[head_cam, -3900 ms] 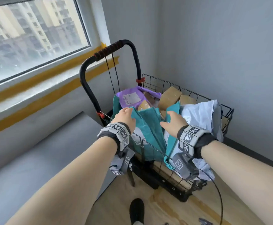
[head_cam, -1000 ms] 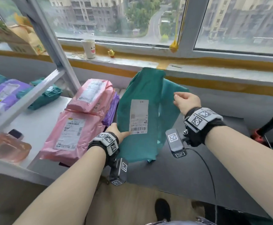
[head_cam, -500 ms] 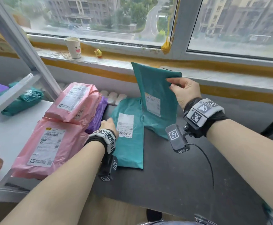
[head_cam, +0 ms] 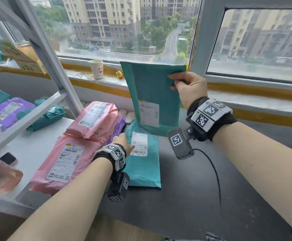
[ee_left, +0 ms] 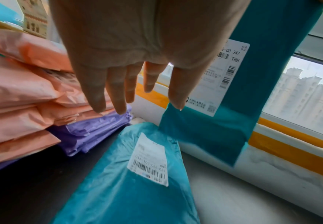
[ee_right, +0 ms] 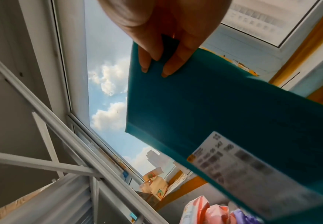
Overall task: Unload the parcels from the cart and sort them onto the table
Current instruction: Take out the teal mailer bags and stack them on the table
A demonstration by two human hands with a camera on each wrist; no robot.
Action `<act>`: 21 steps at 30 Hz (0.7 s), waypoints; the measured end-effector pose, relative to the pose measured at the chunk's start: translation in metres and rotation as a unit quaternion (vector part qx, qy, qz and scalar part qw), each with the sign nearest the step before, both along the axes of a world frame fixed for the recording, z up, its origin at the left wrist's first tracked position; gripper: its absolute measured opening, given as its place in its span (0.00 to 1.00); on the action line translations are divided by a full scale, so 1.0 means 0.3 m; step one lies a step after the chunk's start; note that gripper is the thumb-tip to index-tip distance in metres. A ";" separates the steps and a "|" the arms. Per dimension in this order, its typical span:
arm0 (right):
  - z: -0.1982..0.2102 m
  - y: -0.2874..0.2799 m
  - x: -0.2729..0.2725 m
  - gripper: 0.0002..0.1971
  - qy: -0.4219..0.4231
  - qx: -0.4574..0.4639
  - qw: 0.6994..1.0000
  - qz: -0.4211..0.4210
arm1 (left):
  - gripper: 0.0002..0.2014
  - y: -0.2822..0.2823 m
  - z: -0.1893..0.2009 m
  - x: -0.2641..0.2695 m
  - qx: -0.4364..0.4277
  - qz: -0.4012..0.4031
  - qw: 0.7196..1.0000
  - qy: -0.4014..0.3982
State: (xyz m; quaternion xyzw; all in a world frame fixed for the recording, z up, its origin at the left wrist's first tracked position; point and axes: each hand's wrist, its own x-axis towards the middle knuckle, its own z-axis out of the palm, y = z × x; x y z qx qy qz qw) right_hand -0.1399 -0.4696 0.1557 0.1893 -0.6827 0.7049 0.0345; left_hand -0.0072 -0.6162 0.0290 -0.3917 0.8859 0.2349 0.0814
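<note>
A dark grey table runs under a wide window that looks out on tall apartment blocks. The sill carries yellow tape, a paper cup with a smiling face and a small yellow toy. To the left stands a white metal rack with purple and teal bags on its shelf, and a phone lies on a lower white board.

The right hand pinches the top corner of a teal mailer, thumb on one face and fingers on the other, holding it upright above the table in front of the sill. The left hand hovers with straight, slightly spread fingers over the near-left edge of a second teal parcel, which lies flat on the table; the head view cannot settle whether it touches. The left wrist view shows the fingers clear of that parcel, and also a purple bag tucked under the pink bags stacked just left of it. The right wrist view alone shows sky and clouds behind the held mailer.

The held mailer is flat, stiff-looking and dark teal with a white label low on its face. The lying parcel is lighter, crinkled plastic with a barcode label.
</note>
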 end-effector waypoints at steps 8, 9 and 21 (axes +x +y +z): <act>-0.048 -0.054 -0.022 0.13 -0.089 0.074 0.993 -0.021 | 0.22 -0.041 0.016 0.055 0.048 0.016 0.996 0.069; -0.070 -0.059 -0.027 0.13 -0.103 0.081 0.991 -0.016 | 0.22 -0.038 0.007 0.064 0.053 0.017 0.996 0.066; -0.547 -0.025 -0.007 0.30 -0.271 0.489 0.811 0.171 | 0.32 0.021 -0.235 0.155 0.069 0.091 0.990 -0.086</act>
